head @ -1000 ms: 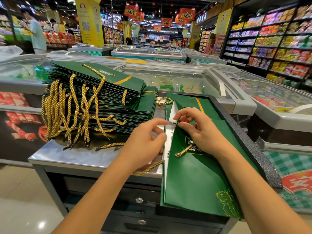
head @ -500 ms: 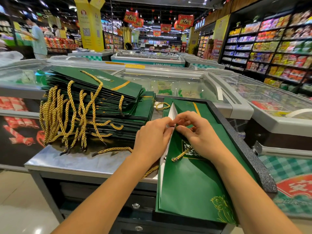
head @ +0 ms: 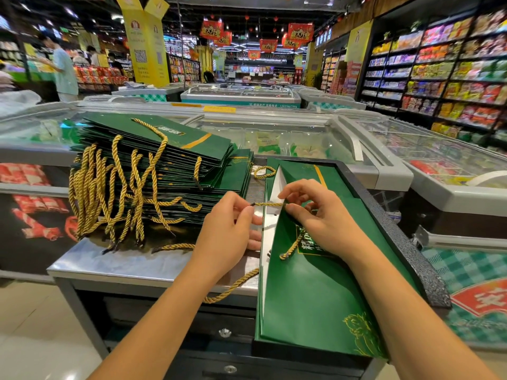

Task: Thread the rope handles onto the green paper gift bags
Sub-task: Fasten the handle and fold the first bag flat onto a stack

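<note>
head cam: my left hand [head: 230, 229] pinches the dark tip of the gold rope handle [head: 270, 204] and my right hand [head: 321, 223] pinches it just further along. that short stretch runs left-to-right across the open edge of the green gift bag [head: 315, 297], which lies lengthways away from me. left hand's nearer the tip, so i reckon it pulls.

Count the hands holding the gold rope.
2. The left hand pinches the gold rope near its dark tip, beside the green bag; the right hand pinches it at the bag's open edge.
</note>
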